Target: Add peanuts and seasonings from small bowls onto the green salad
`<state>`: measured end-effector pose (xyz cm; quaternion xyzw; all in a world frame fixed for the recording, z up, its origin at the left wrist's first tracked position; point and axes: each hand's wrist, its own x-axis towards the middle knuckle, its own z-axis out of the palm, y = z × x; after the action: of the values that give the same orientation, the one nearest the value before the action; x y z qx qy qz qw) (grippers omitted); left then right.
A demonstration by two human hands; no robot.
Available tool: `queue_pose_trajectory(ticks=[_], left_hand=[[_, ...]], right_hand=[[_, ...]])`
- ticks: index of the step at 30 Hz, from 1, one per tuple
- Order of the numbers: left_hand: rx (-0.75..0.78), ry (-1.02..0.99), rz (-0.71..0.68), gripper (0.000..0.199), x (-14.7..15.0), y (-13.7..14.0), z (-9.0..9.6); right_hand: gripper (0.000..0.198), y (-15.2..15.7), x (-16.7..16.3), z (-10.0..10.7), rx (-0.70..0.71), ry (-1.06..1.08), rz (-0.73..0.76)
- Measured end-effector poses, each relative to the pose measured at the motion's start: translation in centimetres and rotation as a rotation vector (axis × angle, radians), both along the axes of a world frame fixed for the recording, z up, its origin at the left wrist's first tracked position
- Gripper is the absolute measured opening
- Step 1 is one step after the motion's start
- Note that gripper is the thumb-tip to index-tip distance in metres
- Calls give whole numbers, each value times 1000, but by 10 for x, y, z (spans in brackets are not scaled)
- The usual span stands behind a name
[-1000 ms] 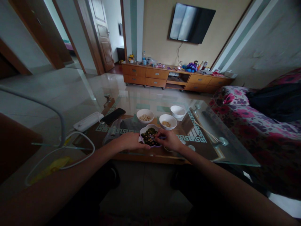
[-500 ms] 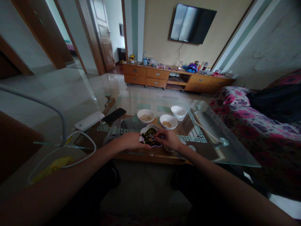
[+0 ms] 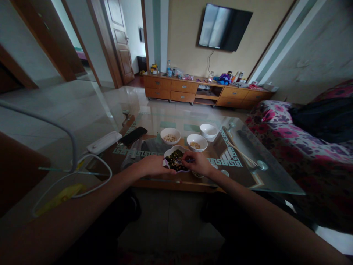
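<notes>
A flower-shaped bowl (image 3: 171, 151) with a pale rim stands near the front edge of the glass table. Inside it are dark green pieces mixed with small yellowish bits. My left hand (image 3: 156, 165) grips the bowl's left side, thumb along the near side. Over the right part of the bowl, my right hand (image 3: 194, 162) is closed in a pinch; whatever is between its fingertips is too small to name. Just behind are a white bowl of pale pieces (image 3: 170, 137) and a white bowl of yellowish bits (image 3: 196, 142). Another white bowl (image 3: 209, 131) sits farther back.
Chopsticks (image 3: 242, 154) lie on the right of the glass table (image 3: 275, 180). To the left are a black phone (image 3: 134, 135), a white power strip (image 3: 104, 142) with its cable, and a clear plastic bag (image 3: 132, 156). A floral sofa (image 3: 309, 136) stands at the right.
</notes>
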<state>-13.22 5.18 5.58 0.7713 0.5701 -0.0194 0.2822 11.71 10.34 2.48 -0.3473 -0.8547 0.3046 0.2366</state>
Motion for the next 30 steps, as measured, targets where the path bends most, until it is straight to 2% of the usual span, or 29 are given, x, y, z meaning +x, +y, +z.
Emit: queue_pose_trajectory(ticks=[3,9,16,22,30], left_hand=[[-17,27,28,81,1,0,1],[20,22,-6,81,0,1,-3],[22,67,29,94,-1,2,-6],[14,73,30,92,0,1,-4],[16,79,26,93,1,1,-3]], right_hand=[[9,-2,-2,0,-26,24,15],[7,-3,-4,-1,-59,41,46],[10,-4,-5,-2,-3,1,53],[10,-1,-5,0,4,-4,-2],[12,-2,-6,-3,-3,-33,18]])
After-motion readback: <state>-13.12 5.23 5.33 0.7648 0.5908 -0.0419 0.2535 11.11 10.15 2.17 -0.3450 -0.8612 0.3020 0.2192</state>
